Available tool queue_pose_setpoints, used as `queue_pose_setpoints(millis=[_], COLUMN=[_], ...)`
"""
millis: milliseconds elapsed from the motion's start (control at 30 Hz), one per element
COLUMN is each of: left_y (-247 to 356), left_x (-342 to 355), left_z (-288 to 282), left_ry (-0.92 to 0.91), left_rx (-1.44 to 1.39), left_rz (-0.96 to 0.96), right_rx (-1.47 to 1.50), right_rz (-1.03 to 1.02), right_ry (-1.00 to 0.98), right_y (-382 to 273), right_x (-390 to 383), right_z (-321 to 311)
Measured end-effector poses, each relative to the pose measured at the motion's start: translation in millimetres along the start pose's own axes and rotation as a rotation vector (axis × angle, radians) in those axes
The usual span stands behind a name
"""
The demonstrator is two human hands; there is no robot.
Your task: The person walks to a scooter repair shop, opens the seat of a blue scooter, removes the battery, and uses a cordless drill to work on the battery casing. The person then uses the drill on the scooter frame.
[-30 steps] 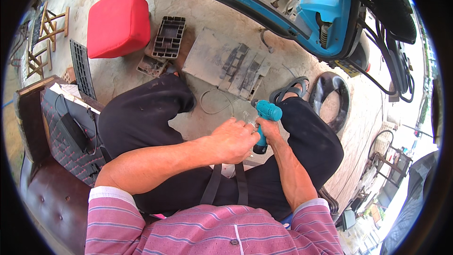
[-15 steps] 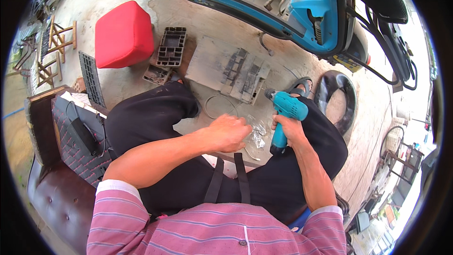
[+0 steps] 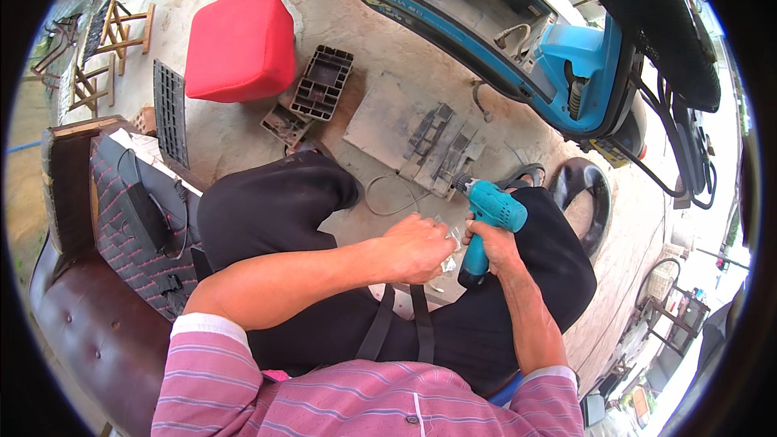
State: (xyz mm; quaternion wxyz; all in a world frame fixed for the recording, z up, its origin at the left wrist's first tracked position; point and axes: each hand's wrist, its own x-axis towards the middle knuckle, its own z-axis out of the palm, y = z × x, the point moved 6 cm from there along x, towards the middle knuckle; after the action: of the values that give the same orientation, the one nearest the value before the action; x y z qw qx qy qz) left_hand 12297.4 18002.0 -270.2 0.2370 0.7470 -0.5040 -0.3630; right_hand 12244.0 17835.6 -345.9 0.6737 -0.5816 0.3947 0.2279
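My right hand (image 3: 495, 248) is wrapped round the grip of a teal cordless drill (image 3: 500, 205). The drill is held over my right thigh, its chuck pointing forward and to the left. My left hand (image 3: 416, 249) is closed in front of my lap, a short way left of the drill's grip. Whatever its curled fingers hold, if anything, is hidden. Clear, crinkled plastic (image 3: 450, 262) shows just beside those fingers, partly covered by them. On the floor beyond lies a flat grey panel (image 3: 380, 125) with black parts on it.
A blue electric scooter (image 3: 461, 36) stands ahead to the right, near a black tyre or tube (image 3: 597, 194). At the left are a red stool (image 3: 240, 44), a black compartment tray (image 3: 322, 83) and a brown padded seat (image 3: 101, 348) with a black adapter (image 3: 144, 214).
My left hand has moved slightly right, closer to the drill, and now covers part of the clear plastic. The view has turned a little. My right hand keeps its hold on the drill.
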Motion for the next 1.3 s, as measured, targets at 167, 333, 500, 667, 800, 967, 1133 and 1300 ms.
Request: queue_pose_setpoints(millis=[167, 333, 500, 667, 800, 967, 1133, 1300], left_y=[-39.2, -126.9, -254.6, -350.7, -362.0, -362.2, -346.7, -292.2], left_x=[-6.3, -20.1, -46.2, -45.5, -3.1, 26.0, 23.1, 32.5], left_z=[-21.4, -33.1, -6.2, 27.6, 52.1, 66.2, 70.6, 103.2], left_ry=[-0.001, 0.153, 0.542, 0.784, 0.865, 0.792, 0.896, 0.884], left_rx=[-0.090, -0.288, -0.431, -0.781, -0.964, -0.748, -0.635, -0.773], left_rz=[-0.150, -0.458, -0.867, -1.086, -1.023, -1.146, -1.244, -1.310], right_rx=[-0.128, -0.139, -0.007, 0.044, 0.101, 0.109, 0.159, 0.174], right_rz=[0.059, 0.089, 0.099, 0.080, 0.042, 0.118, 0.167, 0.145], right_ry=[-0.032, -0.075, -0.100, -0.235, -0.263, -0.287, -0.235, -0.217], right_y=[-23.8, -39.7, -48.5, -52.3, -55.4, -35.9, -42.7, -38.2], right_x=[-5.4, -5.8, 3.4, 2.7, -13.0, -18.6, -26.1, -23.4], right_z=[2.7, 12.9, 26.2, 38.3, 34.3, 12.1, -0.6, -0.6])
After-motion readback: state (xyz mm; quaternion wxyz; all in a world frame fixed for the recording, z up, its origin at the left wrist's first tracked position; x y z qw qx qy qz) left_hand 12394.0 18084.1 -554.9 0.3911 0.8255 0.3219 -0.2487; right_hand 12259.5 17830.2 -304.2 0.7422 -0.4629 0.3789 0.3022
